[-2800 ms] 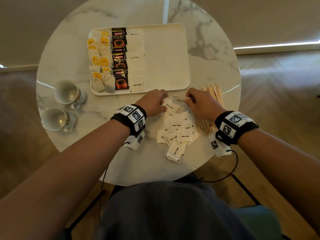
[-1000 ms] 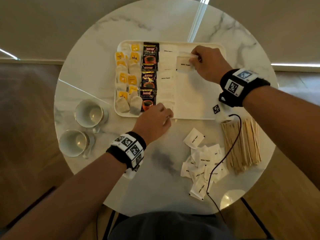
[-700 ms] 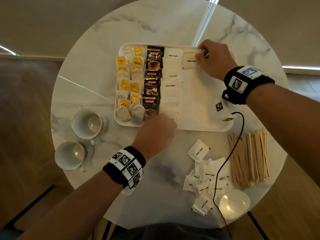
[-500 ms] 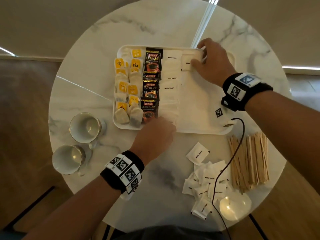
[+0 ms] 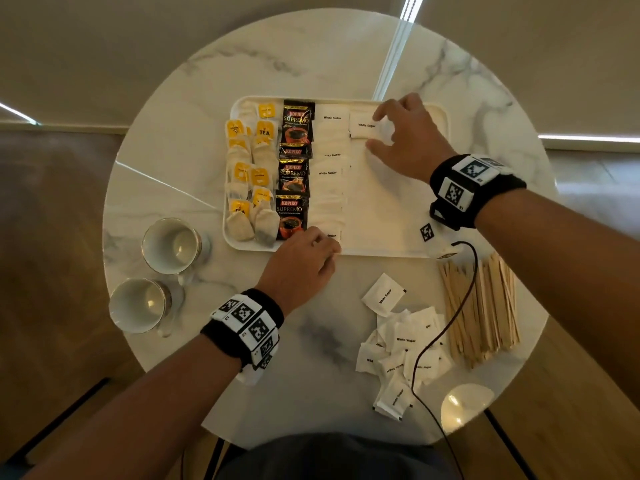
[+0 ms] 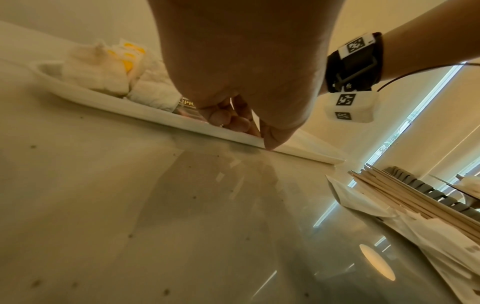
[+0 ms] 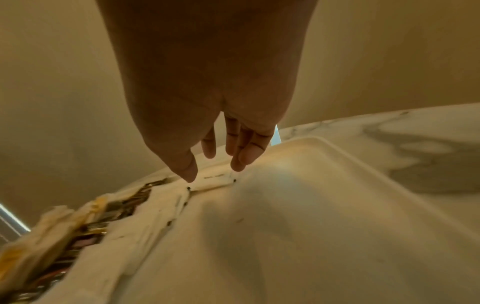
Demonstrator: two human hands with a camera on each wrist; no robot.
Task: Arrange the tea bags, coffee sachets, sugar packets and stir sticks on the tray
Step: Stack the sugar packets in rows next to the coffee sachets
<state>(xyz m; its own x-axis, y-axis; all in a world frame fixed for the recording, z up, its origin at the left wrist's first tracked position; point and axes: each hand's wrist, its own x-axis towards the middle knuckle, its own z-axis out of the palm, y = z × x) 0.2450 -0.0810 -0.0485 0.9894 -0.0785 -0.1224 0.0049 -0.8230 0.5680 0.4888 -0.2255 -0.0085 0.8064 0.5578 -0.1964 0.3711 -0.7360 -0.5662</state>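
Observation:
The white tray (image 5: 388,209) holds tea bags (image 5: 249,174) on the left, then a column of coffee sachets (image 5: 294,168), then a column of sugar packets (image 5: 329,174). One more sugar packet (image 5: 362,128) lies flat at the tray's far end, beside that column. My right hand (image 5: 373,130) hovers over it with thumb and fingers straight and spread; in the right wrist view the right hand (image 7: 214,173) is just above the sugar packet (image 7: 210,181). My left hand (image 5: 329,244) holds the tray's near rim (image 6: 130,107), fingers curled on top, thumb against the edge.
Loose sugar packets (image 5: 405,351) lie heaped on the marble table near the front right, with a bundle of wooden stir sticks (image 5: 481,306) beside them. Two empty cups (image 5: 171,245) (image 5: 138,304) stand left of the tray. A black cable (image 5: 446,323) trails over the heap.
My right hand carried a sugar packet from the table to the tray's far end, laid it down and let go. My left hand moved to the tray's near rim and stayed.

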